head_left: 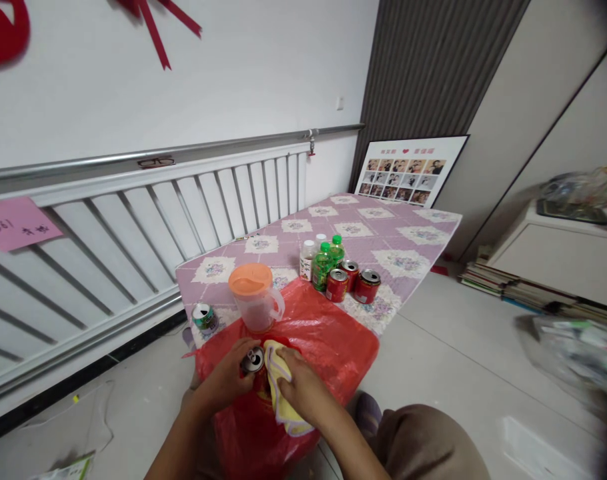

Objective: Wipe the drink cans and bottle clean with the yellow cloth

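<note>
My left hand (229, 375) is wrapped round a red drink can (254, 361), its opened silver top facing up toward me. In my right hand (303, 385) is a yellow cloth (282, 393), bunched against the can's right side. Both hands are over a red plastic bag (328, 340) spread on the near part of the table and hanging over its edge. Just beyond them stands a clear plastic pitcher (255, 312) with an orange lid. To the left is a green can (204, 318) with an open top.
Several red cans (367, 287), green-capped bottles (323, 268) and white-capped bottles (307, 261) stand grouped right of the pitcher on the patterned tablecloth (351, 229). A white radiator (183, 213) runs along the left wall. A photo board (408, 170) leans behind the table.
</note>
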`<state>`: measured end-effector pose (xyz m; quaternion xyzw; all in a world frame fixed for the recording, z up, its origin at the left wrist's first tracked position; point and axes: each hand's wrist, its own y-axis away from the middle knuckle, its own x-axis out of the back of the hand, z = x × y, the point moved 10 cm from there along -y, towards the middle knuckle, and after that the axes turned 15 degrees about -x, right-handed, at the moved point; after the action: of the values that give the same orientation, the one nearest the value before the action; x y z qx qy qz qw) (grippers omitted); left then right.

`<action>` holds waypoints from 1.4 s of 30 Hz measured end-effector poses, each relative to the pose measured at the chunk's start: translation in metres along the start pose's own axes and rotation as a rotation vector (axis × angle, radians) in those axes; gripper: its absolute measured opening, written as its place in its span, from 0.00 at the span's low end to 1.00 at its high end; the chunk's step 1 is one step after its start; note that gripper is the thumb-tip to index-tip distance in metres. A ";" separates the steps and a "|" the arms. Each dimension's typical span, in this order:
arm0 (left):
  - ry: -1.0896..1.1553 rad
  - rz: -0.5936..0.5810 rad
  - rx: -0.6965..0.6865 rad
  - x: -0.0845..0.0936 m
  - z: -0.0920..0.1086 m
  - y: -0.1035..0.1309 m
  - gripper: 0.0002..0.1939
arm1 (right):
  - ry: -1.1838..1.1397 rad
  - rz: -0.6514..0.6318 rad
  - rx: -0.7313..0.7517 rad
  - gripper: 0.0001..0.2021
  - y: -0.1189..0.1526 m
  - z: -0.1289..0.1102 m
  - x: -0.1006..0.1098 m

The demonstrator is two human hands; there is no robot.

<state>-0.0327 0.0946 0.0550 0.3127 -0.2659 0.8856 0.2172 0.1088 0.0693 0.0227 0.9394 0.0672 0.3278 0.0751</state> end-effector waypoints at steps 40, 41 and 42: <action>0.054 -0.004 -0.049 -0.003 0.004 0.002 0.33 | -0.043 0.024 0.035 0.31 -0.006 0.000 0.002; 0.047 -0.008 -0.045 -0.003 0.003 0.002 0.33 | -0.031 0.010 0.025 0.31 -0.005 0.003 -0.001; 0.039 -0.012 -0.041 -0.002 0.002 0.003 0.34 | -0.020 -0.006 0.016 0.31 -0.003 0.006 -0.004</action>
<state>-0.0316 0.0907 0.0543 0.2927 -0.2776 0.8846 0.2341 0.1097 0.0708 0.0153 0.9429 0.0720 0.3178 0.0690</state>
